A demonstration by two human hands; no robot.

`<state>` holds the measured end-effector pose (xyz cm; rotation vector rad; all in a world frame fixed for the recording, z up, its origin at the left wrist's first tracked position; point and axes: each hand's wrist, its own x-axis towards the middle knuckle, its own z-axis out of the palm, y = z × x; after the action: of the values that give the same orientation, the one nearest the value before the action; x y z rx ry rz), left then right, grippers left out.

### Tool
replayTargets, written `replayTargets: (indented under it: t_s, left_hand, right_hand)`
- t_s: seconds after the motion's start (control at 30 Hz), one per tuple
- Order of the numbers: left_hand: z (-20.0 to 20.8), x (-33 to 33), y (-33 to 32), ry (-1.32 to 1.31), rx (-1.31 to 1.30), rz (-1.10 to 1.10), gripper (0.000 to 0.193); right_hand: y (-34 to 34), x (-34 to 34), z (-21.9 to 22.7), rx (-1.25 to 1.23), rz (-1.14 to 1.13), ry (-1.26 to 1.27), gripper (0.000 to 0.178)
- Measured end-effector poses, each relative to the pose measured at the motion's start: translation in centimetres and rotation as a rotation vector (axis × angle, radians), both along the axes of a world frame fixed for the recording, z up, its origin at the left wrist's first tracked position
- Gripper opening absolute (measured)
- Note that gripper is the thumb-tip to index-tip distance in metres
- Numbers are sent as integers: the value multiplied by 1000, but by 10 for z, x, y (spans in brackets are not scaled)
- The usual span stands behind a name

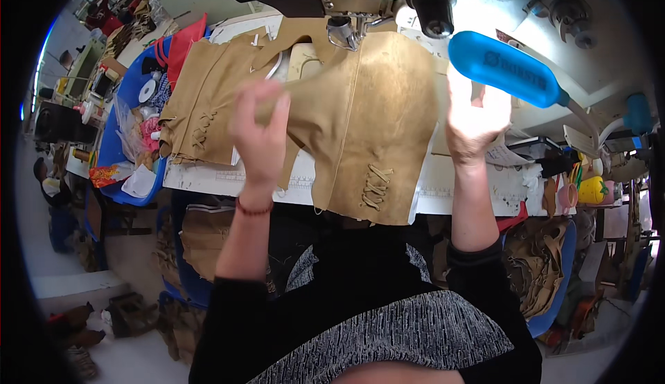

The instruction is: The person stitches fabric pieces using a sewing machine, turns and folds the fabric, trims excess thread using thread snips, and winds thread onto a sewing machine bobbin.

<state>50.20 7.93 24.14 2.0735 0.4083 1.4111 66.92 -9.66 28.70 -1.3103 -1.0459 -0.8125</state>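
The laced tan suede piece (391,117) lies flat on the white bench (190,176), its far end reaching the needle area of the sewing machine (353,3). A lengthwise seam runs straight toward the presser foot (359,34), probably so that line stays aligned with the needle. The near end, with its crossed lacing (377,186), hangs slightly over the front edge, within the person's reach.

The left hand (260,138) is raised beside the piece's left flap, thumb and fingers spread a little; blur hides whether this grip pinches the suede, though the position would suit keeping the flap aside. The right hand (478,124) stands just beyond the right edge, fingers bent and partly behind the blue lamp (502,69); glare leaves it impossible to tell whether that grip has hold of anything. The lamp sits close, presumably to light the stitching. A second laced piece (208,100) rests to the left, near the blue basin (109,141).
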Motion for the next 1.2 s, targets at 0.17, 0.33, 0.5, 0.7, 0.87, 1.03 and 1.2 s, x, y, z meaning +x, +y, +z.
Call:
replayTargets:
  t_s: [0.17, 0.33, 0.5, 0.7, 0.87, 1.03, 1.2]
  left_hand:
    - [-64, -62, -41, 173, -1012, -244, 14]
    - [-67, -73, -53, 1, -1678, -759, 19]
    - [-86, -76, -73, -92, -1956, -900, 29]
    - [-60, -79, -83, -305, -1407, -894, 51]
    - [-36, -81, -81, -140, -1051, -738, 31]
    - [-42, -76, -74, -162, -1014, -748, 35]
    - [-30, -64, -67, -255, -1080, -723, 22]
  right_hand:
    - [-5, 0, -26, -175, -111, 25, 26]
    - [-24, -20, -95, 28, 8, 561, 31]
    - [-49, -27, -128, -31, 959, 1633, 40]
    - [-66, -37, -99, 128, 1131, 1514, 53]
    - [-74, -34, -80, 110, 1041, 1363, 50]
    - [-72, -28, -76, 89, 1023, 1305, 47]
    - [-66, -16, -77, 41, 1048, 1286, 53]
